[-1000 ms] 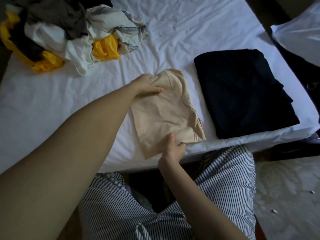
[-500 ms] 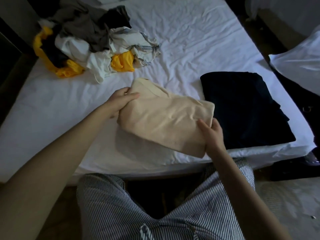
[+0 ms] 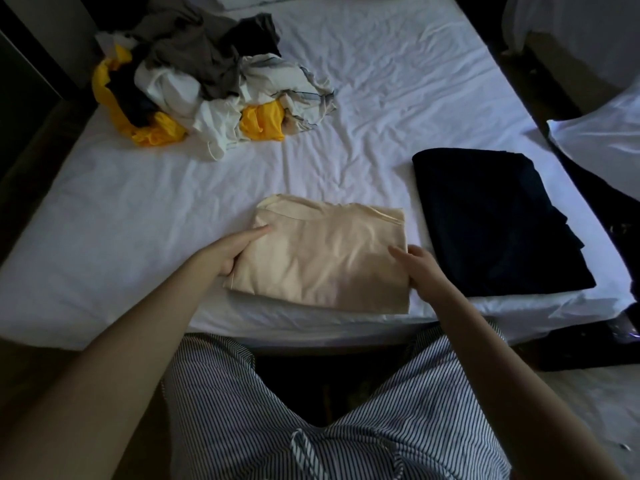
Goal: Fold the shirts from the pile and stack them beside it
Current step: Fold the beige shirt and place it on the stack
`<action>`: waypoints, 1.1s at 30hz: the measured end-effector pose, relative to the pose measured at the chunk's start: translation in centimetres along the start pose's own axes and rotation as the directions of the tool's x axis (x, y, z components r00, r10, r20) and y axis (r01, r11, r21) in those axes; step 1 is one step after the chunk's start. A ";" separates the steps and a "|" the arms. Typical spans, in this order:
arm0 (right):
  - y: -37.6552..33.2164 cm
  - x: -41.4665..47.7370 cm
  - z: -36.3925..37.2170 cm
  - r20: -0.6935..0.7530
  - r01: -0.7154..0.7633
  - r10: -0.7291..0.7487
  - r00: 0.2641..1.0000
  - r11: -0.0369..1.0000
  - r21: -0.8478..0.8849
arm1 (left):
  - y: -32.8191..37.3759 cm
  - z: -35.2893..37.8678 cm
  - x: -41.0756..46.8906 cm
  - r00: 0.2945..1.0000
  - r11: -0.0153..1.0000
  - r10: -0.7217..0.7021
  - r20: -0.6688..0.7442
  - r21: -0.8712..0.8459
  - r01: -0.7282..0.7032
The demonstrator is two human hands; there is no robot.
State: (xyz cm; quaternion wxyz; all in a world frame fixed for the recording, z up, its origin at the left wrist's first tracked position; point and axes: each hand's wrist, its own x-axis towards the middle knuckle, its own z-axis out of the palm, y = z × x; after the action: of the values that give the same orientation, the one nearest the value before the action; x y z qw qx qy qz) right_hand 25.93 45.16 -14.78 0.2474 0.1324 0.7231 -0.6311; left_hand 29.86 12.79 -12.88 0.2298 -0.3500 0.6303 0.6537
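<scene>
White-sheeted bed [image 3: 381, 81], dim light. Folded beige shirt [image 3: 322, 261] lies flat near the front edge, just beside the dark folded shirt [image 3: 491, 220], well apart from the pile [image 3: 207, 88]. Left hand [image 3: 225, 254] grips its left edge, thumb on top. Right hand [image 3: 420, 268] is at the right edge; whether it grips, cannot tell. Judgement: light, limp fabric whose folds slip easily, so support both short edges from below. Fingers under the cloth are hidden, and the pile's garments can't be counted.

There were two folded pieces: one folded beige cotton shirt [image 3: 322, 261] and one folded dark navy garment [image 3: 491, 220]. There was one jumbled heap of yellow, white and grey clothes [image 3: 207, 88].
</scene>
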 end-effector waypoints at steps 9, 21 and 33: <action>-0.9 -0.3 -0.9 0.060 0.058 -0.069 0.996 0.984 0.167 | 1.7 1.1 -0.5 0.972 0.981 0.187 -0.141 -0.022 -0.192; -2.6 -4.0 -8.6 -0.084 0.266 -0.255 0.963 0.860 0.435 | 14.7 10.7 -0.8 0.878 0.846 0.467 0.107 0.237 -0.478; 1.3 -4.7 -14.7 -0.505 0.468 -0.083 0.859 0.526 0.710 | 24.1 31.2 2.1 0.780 0.589 0.470 0.412 0.512 -0.625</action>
State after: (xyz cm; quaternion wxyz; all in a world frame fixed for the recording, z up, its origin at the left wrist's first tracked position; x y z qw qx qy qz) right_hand 27.73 60.32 -12.27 -0.1052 0.2407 0.3970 -0.8794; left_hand 5.41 40.81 0.31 0.1900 0.0388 0.8549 0.4813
